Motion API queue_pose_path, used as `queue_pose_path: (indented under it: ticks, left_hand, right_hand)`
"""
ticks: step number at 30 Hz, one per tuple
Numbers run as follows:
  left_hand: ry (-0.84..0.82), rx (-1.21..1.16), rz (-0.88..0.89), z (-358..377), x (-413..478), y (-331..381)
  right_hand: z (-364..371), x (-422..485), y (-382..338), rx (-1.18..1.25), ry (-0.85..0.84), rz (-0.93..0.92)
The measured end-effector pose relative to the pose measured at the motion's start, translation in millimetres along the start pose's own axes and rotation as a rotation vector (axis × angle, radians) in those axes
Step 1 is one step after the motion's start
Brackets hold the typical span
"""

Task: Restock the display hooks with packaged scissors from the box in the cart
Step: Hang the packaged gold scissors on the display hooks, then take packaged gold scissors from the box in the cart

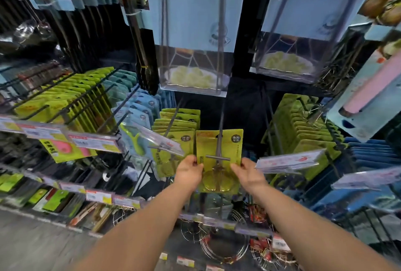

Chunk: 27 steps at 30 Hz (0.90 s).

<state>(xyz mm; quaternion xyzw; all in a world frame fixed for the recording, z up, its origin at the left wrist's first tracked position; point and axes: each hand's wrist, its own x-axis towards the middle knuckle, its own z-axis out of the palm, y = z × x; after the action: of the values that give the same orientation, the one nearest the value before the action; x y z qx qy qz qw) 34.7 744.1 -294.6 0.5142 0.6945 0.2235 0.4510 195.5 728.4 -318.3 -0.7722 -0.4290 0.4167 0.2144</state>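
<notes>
A yellow-green carded pack of scissors (230, 151) sits on a grey metal display hook (217, 157), behind its crossbar tip. The left hand (188, 172) pinches the pack's left edge, the right hand (247, 173) its right edge. Matching yellow-green packs (173, 124) hang just left of the hook.
</notes>
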Motion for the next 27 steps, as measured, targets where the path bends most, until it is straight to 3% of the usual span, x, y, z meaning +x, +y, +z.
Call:
queue_pose_path:
  ticks: [4, 9, 15, 17, 23, 27]
  left_hand:
    - [0.001, 0.101, -0.007, -1.2, 7.9, 4.7]
    - [-0.01, 0.013, -0.04, -5.1, 5.1, 7.6]
    - [-0.057, -0.133, 0.014, -11.6, -14.8, -5.1]
    - [-0.103, 0.007, 0.083, -15.9, -23.8, -11.9]
    - [-0.186, 0.835, 0.531, -28.7, -64.4, -23.5]
    - [-0.255, 1.03, 0.741, -15.8, -102.2, -22.5]
  right_hand:
    - [2.6, 15.6, 2.5, -0.018, -0.038, -0.08]
    - [5.3, 16.1, 1.7, 0.051, -0.017, -0.056]
    - [-1.9, -20.9, -8.4, -0.167, -0.004, -0.088]
    - [-4.6, -44.2, -6.5, -0.287, 0.026, -0.148]
    - [-8.7, -126.7, 12.7, -0.771, 0.171, -0.156]
    - [-12.9, -184.4, 38.4, -0.818, 0.228, -0.045]
